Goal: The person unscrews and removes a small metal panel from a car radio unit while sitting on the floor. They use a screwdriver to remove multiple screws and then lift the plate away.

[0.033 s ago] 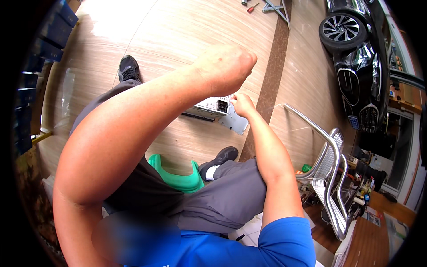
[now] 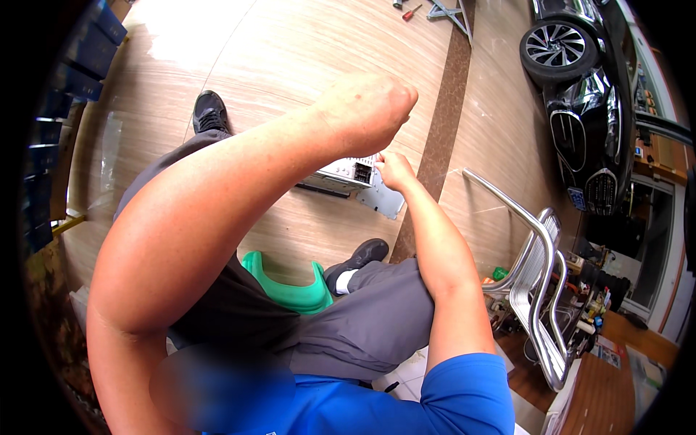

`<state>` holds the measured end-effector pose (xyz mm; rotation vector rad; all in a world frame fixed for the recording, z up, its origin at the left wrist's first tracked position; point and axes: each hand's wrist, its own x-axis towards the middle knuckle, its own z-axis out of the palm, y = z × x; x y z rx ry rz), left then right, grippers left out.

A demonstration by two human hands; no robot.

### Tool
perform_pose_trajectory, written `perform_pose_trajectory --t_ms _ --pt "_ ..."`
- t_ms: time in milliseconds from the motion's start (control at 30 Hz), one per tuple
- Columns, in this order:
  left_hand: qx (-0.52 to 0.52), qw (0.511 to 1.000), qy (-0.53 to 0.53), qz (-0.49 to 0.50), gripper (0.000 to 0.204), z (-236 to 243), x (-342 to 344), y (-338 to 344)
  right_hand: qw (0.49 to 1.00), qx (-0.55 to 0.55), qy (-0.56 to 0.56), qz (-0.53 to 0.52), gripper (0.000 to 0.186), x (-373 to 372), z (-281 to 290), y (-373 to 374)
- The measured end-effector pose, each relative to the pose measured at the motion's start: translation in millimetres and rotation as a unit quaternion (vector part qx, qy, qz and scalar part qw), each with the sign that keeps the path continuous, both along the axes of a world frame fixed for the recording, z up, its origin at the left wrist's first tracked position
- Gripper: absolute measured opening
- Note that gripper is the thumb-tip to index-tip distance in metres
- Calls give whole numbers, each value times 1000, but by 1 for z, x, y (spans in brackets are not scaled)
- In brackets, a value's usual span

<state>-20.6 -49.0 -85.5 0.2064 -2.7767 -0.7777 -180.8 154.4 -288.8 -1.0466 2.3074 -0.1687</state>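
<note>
Beige tiles [image 2: 312, 51] lie beneath hands [image 2: 373, 109], box [image 2: 344, 171] and car [image 2: 589, 134].

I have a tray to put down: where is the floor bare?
Bare floor lies between the left shoe and the red-handled tool, and between the brown strip and the black car. The metal unit is crowded by left hand, right hand and flat plate.

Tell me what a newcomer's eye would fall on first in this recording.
Probably the left arm, looming large from the lower left to the upper middle, with the left hand curled at its end. Just below, the right hand is at the end of a partly hidden metal box. Next come the glossy black car at the upper right and the green plastic piece between the legs.
</note>
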Motion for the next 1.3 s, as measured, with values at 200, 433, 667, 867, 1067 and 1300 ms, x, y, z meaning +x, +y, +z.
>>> perform_pose_trajectory --t_ms 200,433,667,867,1067,1300 --pt "21 1000 -20 -5 20 0 1 0 1000 -1 11 -2 17 3 0 -2" --pt "19 1000 -19 -10 20 3 1 0 996 -3 -33 -83 17 -4 -17 1" --pt "18 1000 -21 -14 21 2 1 1 995 -24 16 -97 17 7 -19 2" --pt "16 1000 -16 -5 10 -1 3 1 992 48 68 -93 29 34 4 -14" --pt "28 999 -28 -6 10 -4 -1 2 986 98 112 -71 28 36 3 -12" --pt "21 998 -53 -12 23 -2 1 1 991 76 88 -70 28 29 3 -12"
